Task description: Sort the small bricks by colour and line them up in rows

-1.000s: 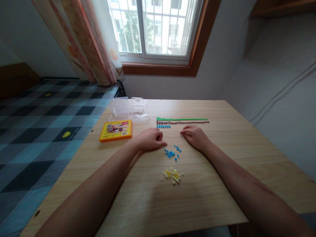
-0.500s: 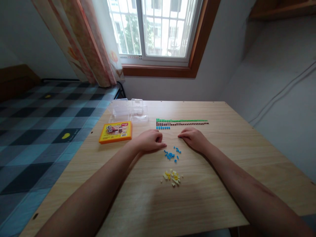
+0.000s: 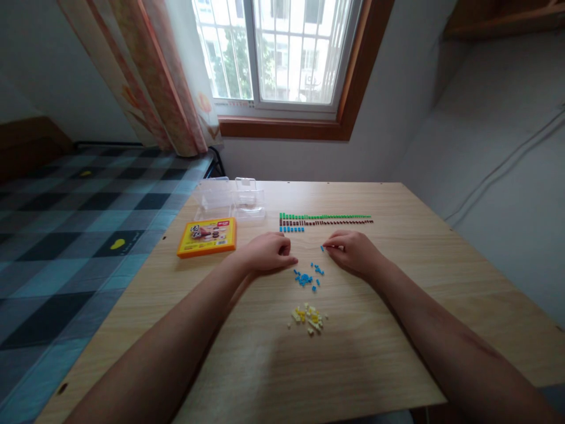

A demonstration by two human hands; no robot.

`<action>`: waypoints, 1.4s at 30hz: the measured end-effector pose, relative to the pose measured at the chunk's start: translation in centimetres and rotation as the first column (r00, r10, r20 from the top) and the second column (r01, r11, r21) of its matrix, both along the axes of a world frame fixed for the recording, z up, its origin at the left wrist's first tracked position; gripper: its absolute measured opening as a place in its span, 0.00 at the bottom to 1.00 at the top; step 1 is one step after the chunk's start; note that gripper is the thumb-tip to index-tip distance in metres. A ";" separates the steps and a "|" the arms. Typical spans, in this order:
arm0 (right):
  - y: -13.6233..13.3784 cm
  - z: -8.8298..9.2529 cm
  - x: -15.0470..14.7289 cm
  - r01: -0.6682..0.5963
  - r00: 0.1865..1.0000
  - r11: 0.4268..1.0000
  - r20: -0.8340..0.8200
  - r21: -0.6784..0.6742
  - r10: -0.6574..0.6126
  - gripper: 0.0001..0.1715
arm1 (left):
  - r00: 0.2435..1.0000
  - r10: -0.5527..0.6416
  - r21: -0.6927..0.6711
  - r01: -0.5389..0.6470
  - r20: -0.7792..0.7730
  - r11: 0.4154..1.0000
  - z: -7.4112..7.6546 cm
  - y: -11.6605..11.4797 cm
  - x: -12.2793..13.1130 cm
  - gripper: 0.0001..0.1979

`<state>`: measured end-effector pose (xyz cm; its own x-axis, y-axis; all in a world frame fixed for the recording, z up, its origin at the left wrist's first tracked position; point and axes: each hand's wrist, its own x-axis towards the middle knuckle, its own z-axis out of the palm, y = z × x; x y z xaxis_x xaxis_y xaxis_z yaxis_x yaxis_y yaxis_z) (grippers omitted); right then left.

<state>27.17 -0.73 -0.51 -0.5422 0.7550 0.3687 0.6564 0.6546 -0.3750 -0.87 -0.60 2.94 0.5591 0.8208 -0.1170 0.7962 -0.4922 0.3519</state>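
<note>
My right hand (image 3: 351, 252) is closed, its thumb and forefinger at a small blue piece (image 3: 322, 248) just above the tabletop. My left hand (image 3: 271, 251) rests on the table with its fingers curled; whether anything is inside them is hidden. Between and below the hands lies a loose pile of blue pieces (image 3: 304, 279). Nearer the front is a pile of yellow and cream pieces (image 3: 311, 317). Beyond the hands run a long green row (image 3: 326, 217), a long dark brown row (image 3: 326, 222) and a short blue row (image 3: 292, 229).
A yellow and orange box (image 3: 207, 237) lies left of my left hand. Behind it stand open clear plastic containers (image 3: 249, 206). The wooden table (image 3: 441, 282) has a checkered bed (image 3: 145, 200) at its left and a window beyond its far edge.
My right hand has shifted slightly right, and the blue piece at its fingertips now shows more plainly. My left hand stays where it was.
</note>
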 end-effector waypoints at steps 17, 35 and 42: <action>1.8 -2.3 -2.8 0.171 0.982 0.980 0.064 0.103 -0.178 0.15 | 0.997 0.073 0.280 -0.064 -0.023 0.958 -2.4 0.0 0.6 0.16; 4.7 -1.8 -3.4 0.097 0.993 0.995 -0.070 0.022 -0.095 0.15 | 0.998 0.061 0.259 -0.053 -0.023 0.964 -2.2 0.2 0.5 0.17; 5.0 -1.9 -3.0 0.055 0.990 0.998 -0.130 0.002 -0.054 0.17 | 0.997 0.075 0.261 -0.068 -0.020 0.963 -2.2 0.1 0.5 0.20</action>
